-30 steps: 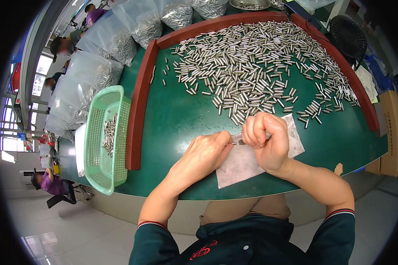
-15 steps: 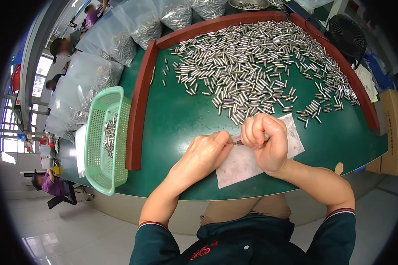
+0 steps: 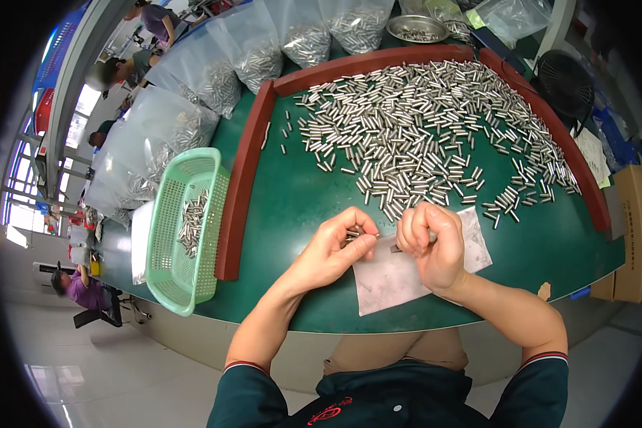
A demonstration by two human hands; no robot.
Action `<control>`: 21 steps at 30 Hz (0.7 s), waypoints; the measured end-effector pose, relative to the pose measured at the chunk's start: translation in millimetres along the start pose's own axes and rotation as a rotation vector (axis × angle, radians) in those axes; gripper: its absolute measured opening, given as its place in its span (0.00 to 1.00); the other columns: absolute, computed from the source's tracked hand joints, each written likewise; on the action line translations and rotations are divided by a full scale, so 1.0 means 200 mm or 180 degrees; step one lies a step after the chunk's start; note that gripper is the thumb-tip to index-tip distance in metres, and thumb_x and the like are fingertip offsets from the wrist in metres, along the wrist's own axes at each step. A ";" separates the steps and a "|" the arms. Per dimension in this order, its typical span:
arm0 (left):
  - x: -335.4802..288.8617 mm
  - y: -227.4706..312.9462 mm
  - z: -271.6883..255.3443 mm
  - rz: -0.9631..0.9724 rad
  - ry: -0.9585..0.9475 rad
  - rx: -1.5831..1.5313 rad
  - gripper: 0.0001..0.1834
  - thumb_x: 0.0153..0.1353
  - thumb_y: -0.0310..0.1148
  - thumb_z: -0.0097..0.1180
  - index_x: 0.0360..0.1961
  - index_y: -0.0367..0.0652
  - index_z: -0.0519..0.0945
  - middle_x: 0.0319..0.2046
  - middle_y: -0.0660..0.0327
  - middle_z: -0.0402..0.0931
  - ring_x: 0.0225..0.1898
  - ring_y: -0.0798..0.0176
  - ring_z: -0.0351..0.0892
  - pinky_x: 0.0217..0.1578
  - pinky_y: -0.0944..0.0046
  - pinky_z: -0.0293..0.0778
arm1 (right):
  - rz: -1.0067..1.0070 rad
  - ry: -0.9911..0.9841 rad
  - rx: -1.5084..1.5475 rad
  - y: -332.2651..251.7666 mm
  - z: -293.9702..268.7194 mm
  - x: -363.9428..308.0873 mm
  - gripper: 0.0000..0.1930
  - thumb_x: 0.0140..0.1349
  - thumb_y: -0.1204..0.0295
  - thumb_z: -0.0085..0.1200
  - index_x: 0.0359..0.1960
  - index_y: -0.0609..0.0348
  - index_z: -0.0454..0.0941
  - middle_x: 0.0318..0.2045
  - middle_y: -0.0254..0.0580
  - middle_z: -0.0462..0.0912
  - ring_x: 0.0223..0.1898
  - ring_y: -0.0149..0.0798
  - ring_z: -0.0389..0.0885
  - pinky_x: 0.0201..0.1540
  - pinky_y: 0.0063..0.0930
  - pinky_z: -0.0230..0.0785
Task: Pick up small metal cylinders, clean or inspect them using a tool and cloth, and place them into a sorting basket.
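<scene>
Several small metal pins (image 3: 352,234) sit in the curled fingers of my left hand (image 3: 328,250), whose palm faces partly up. Close by on its right, my right hand (image 3: 433,250) is closed around a thin tool (image 3: 396,249). Only the tool's dark flat tip shows, pointing toward my left hand; its kind cannot be told. Both hands hover over a stained white sheet (image 3: 378,285) on the green table. Beyond them spreads a large heap of shiny metal pins (image 3: 406,135), with some stray ones at its edges.
Dark red wooden rails (image 3: 244,185) fence the heap at the left, back and right. Outside the left rail stands a light green basket (image 3: 165,250) with pins (image 3: 192,222) in it. Clear bags of pins (image 3: 253,57), a metal bowl (image 3: 417,30) and a black fan (image 3: 565,78) line the outside.
My left hand has opened out from its pinch and turned up, showing the pins in it. The gap between my hands has grown slightly. The whole view has shifted a little.
</scene>
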State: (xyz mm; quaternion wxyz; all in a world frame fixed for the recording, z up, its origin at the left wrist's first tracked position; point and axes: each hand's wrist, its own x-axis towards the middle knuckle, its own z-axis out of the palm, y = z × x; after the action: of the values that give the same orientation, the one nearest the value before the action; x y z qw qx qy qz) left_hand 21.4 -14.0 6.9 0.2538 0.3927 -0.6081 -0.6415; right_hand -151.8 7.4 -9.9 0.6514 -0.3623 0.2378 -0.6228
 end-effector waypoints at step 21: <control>0.03 -0.05 -0.08 -0.0426 -0.0459 -0.2717 0.12 0.62 0.34 0.36 0.39 0.38 0.68 0.23 0.55 0.71 0.13 0.76 0.51 0.16 0.76 0.51 | 0.0201 0.0053 0.0105 -0.01 0.01 0.02 0.18 0.60 0.67 0.33 0.11 0.57 0.55 0.10 0.34 0.57 0.14 0.26 0.50 0.17 0.21 0.45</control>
State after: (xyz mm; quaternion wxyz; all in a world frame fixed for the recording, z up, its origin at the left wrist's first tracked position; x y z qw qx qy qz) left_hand 32.4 -27.1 -3.3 0.3081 0.2454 -0.2779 -0.8761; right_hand -150.4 4.8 -6.2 0.6746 -0.3387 0.2442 -0.6087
